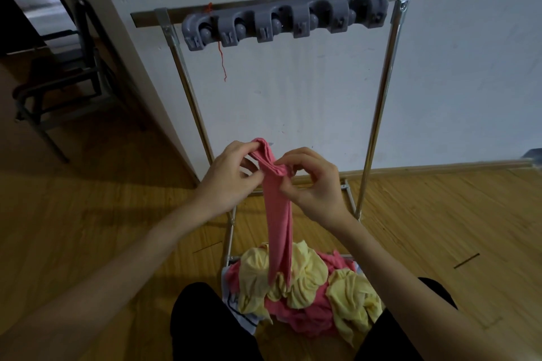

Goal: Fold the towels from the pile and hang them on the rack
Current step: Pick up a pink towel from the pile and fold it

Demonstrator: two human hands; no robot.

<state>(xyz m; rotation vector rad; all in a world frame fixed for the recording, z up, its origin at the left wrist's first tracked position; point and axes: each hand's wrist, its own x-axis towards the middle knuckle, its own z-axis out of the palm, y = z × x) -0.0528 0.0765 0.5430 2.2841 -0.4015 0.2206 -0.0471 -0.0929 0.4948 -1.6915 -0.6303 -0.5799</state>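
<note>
Nearest me, the pile of pink and yellow towels (pixel 308 293) lies on the floor at the rack's foot. Above it my left hand (pixel 225 179) and right hand (pixel 313 184) each pinch the top edge of a pink towel (pixel 278 214), a narrow grip that gathers it for folding; its long axis hangs vertical, tail toward the pile. Beyond, the rack (pixel 378 114) carries a bare grey clip holder (pixel 281 20).

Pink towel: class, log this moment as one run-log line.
left hand: pinches pink towel | right hand: pinches it | towel: hangs over pile | rack: bare
</note>
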